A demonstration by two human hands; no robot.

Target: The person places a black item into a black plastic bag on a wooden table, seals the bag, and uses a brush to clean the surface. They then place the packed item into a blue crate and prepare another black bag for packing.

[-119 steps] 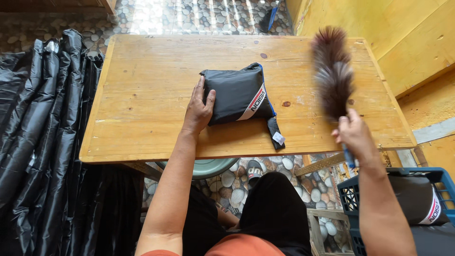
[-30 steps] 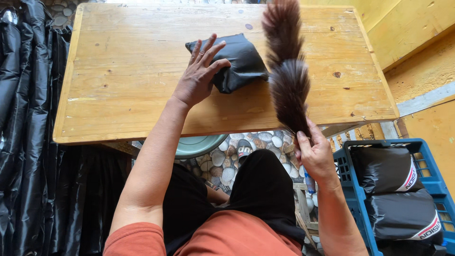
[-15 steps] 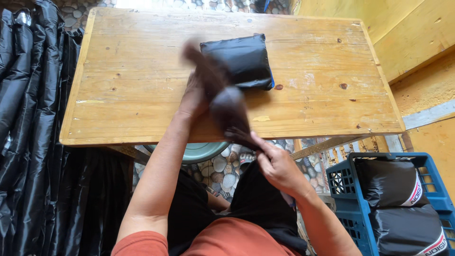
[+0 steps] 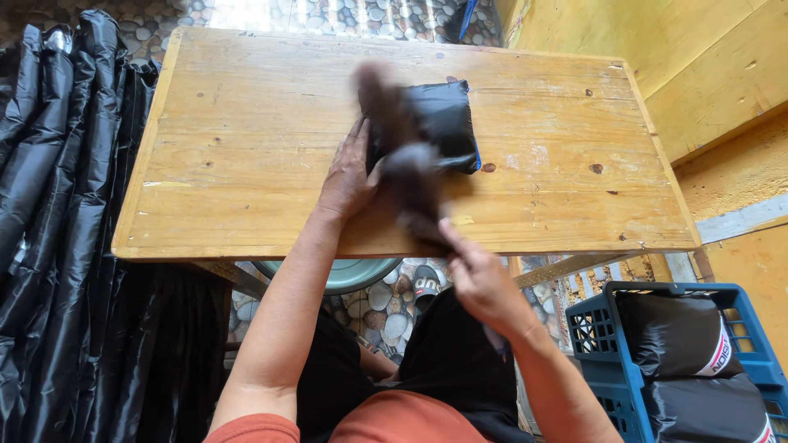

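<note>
1. The left hand (image 4: 349,176) is lying palm down on the pale wooden desk (image 4: 246,148), fingers spread flat and gripping nothing, fingertips touching the left edge of the folded black fabric pouch (image 4: 443,123).
2. The right hand (image 4: 484,283) is hovering just off the desk's near edge, fingers curled tight around the handle of a dark brown feather duster (image 4: 406,164).
3. The duster's blurred plume is crossing the pouch's left half.
4. The pouch is lying near the desk's middle.

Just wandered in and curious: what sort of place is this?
Probably a small home workshop for packing goods: a plain wooden table, a blue plastic crate of black wrapped bundles, and black plastic sheeting heaped alongside.
</note>
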